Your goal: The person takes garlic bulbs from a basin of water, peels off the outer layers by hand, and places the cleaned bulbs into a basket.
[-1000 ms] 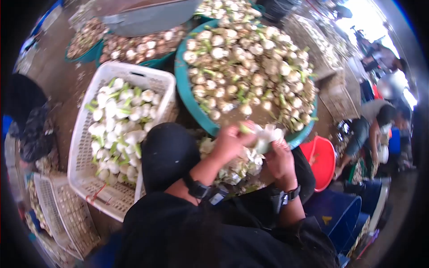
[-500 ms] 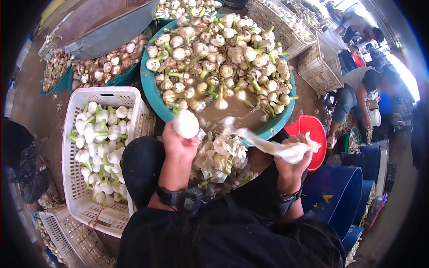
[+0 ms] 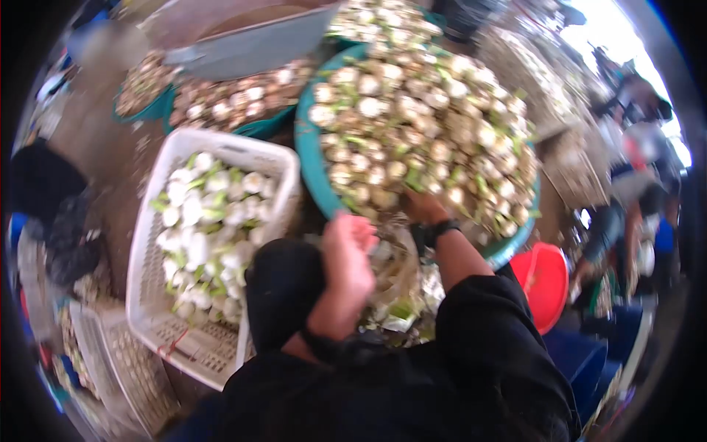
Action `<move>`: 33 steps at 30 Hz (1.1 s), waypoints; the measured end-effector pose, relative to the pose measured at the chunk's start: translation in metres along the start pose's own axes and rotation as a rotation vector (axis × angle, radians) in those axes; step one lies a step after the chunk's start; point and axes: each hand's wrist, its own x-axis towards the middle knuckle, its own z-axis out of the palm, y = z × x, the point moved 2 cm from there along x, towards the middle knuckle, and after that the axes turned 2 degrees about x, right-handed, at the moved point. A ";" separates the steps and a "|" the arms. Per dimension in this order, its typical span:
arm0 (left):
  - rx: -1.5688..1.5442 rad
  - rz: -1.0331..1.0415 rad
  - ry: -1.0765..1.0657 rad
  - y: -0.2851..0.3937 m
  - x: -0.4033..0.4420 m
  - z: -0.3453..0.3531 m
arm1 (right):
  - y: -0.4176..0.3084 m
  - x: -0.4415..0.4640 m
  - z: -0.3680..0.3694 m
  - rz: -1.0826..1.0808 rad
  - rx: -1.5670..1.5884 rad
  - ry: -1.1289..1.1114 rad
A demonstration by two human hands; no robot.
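My left hand (image 3: 348, 247) is raised between the white crate and the round basin, smeared by motion. Its fingers look partly curled, and no bulb shows in it. My right hand (image 3: 427, 208) reaches into the near side of the teal basin (image 3: 303, 140), among unpeeled garlic bulbs (image 3: 434, 110) with green stalks. Its fingertips are hidden there, so what they hold cannot be made out. Beneath and between my hands lies a heap of papery garlic skins (image 3: 398, 283). Clean white garlic bulbs (image 3: 213, 221) fill much of the white plastic crate (image 3: 143, 280) at the left.
A red bucket (image 3: 541, 287) stands right of the basin, with blue tubs (image 3: 582, 361) below it. Tubs of brownish bulbs (image 3: 243, 103) and a metal trough (image 3: 250, 51) sit at the back left. Stacked crates (image 3: 574, 162) and a bending person (image 3: 626, 206) are at the right.
The white bulb has gone from my left hand, and the strip of skin from my right. My right hand has moved leftward into the basin. The view has shifted.
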 end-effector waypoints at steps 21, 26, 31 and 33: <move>1.033 0.135 -0.453 -0.045 -0.002 0.002 | -0.163 -0.146 -0.153 -0.147 0.075 0.063; 0.743 0.055 -0.592 -0.063 0.005 0.004 | -0.121 -0.145 -0.116 0.412 0.850 -0.073; 0.686 0.160 -0.825 -0.051 -0.006 0.014 | -0.146 -0.163 -0.141 0.398 1.134 -0.015; 1.057 0.168 -0.794 -0.041 -0.017 0.016 | -0.145 -0.164 -0.135 0.096 0.726 0.246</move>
